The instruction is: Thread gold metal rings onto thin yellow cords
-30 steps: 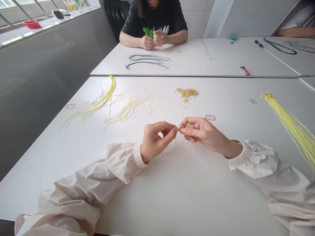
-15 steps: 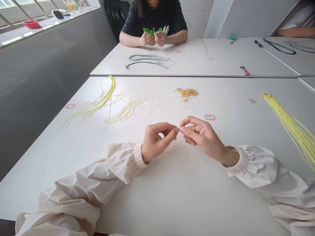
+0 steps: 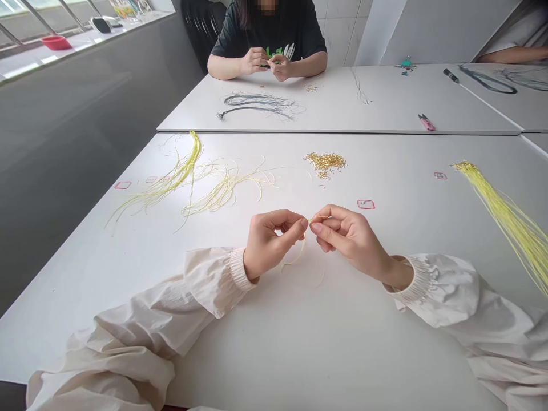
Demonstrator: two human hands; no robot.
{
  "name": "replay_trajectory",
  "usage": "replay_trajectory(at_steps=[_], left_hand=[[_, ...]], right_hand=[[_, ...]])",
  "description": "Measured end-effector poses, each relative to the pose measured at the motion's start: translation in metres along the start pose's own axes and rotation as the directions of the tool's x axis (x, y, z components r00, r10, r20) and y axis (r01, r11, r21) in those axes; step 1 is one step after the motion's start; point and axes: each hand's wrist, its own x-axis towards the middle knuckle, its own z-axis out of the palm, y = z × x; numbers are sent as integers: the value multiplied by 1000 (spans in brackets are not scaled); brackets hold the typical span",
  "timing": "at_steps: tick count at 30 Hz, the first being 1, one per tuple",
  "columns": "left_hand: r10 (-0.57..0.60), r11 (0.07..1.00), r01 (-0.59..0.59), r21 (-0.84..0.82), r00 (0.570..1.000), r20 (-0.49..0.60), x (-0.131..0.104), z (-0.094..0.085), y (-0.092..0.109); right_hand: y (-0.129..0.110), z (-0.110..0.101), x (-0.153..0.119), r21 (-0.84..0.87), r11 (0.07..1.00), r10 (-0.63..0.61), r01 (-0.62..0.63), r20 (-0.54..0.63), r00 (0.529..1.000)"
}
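Yellow thin thread (image 3: 303,248): pinched btwn both hands, on wearer's side of small gold-coloured metal hook heap (image 3: 326,161); a loose end hangs under L fingertips, curving left.
L hand (image 3: 274,240): thumb + index clamped on thread, nearer wearer & left of heap; tips just beside R hand's.
R hand (image 3: 349,237): thumb + index closed on thread, bit of strand showing above thumb; can't tell if a metal pc is in there too.
Gold heap: on white smooth tabletop (image 3: 342,342), few loose pcs on its near side.
Red-outlined rectangular mark (image 3: 366,204): right of heap, nearer wearer, nr R hand.
Long yellow thread bundle (image 3: 500,212): well right of heap, fanning toward wearer.
Loose-ended yellow strand bunch (image 3: 188,165): left of heap, pale strands spread beside it.
Dark grey-blue cord bundle (image 3: 244,108): beyond heap, to left.
Pink-handled snips (image 3: 426,122): beyond heap, to right.
Co-worker in black printed T-shirt (image 3: 268,40): seated beyond heap, hands close tog.; contents unclear.
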Motion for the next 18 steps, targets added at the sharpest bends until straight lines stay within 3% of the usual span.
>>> replay_trajectory(at_steps=[5,10,14,18], left_hand=[[34,999,-33,39,999,-26,2,0,0],[128,986,-129,105,992,10,3,-1,0],[188,972,-196,128,980,69,2,0,-2],[181,973,-197,117,974,134,-2,1,-4]], right_hand=[[0,4,-2,-283,928,-268,243,-54,962],[-8,0,-1,-519,762,-431,388,41,902],[-14,-5,1,-567,711,-422,415,128,897],[-21,-9,3,-517,813,-243,269,119,963]])
